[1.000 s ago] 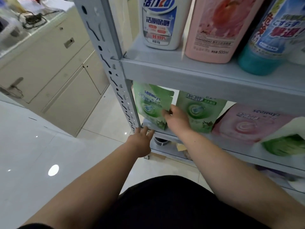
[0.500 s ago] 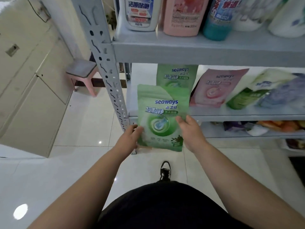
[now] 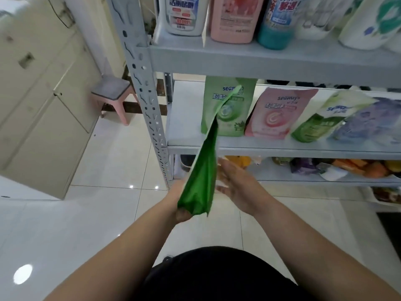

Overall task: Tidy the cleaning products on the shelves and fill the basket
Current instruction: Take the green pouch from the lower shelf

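A green refill pouch hangs in front of the grey metal shelf, turned edge-on to me with its base down. My left hand grips its lower end from below and behind. My right hand is flat and open just right of the pouch, fingers apart, barely touching it if at all. On the middle shelf stand another green pouch, a pink pouch, a green-and-white pouch and a purple one. No basket is in view.
Bottles line the top shelf: a white one, a pink one, a blue one. The lower shelf holds several mixed packets. A pink stool and beige cabinets stand left on the tiled floor.
I pulled the green pouch off the middle shelf with both hands and drew it toward me. It has turned edge-on, and my right hand has let go of it.
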Demonstrator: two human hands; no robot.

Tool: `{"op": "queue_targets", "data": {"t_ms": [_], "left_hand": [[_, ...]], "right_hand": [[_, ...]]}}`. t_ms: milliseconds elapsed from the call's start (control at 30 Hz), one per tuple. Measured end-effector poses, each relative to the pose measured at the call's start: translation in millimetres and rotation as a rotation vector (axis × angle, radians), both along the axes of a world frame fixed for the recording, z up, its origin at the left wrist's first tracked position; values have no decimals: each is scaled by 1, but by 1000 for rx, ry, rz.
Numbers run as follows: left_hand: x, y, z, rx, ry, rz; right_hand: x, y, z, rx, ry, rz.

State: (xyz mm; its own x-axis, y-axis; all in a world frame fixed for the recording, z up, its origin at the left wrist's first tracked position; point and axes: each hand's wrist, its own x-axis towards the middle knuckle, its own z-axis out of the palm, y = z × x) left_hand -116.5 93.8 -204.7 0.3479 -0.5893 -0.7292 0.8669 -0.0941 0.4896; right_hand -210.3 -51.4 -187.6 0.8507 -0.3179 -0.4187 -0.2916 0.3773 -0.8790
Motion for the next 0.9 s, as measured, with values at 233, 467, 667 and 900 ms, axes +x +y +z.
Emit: {"op": "queue_targets", "data": {"t_ms": [233,467,667,900], "left_hand": [[-33,4,-46,-378,273,-143],[-40,-28,17,-94,-230,-72],[-63,-55,10,58,-550,-100],[-83,-77,10,42,-490,-4]], "right_hand": [[-24,-15,-2,-48,-103,1],[-66,-73,-8,-298,-9,-190],[-89,-108,-16,-4,-94,-94],[-107,-133,-29,158,-68,68]]}}
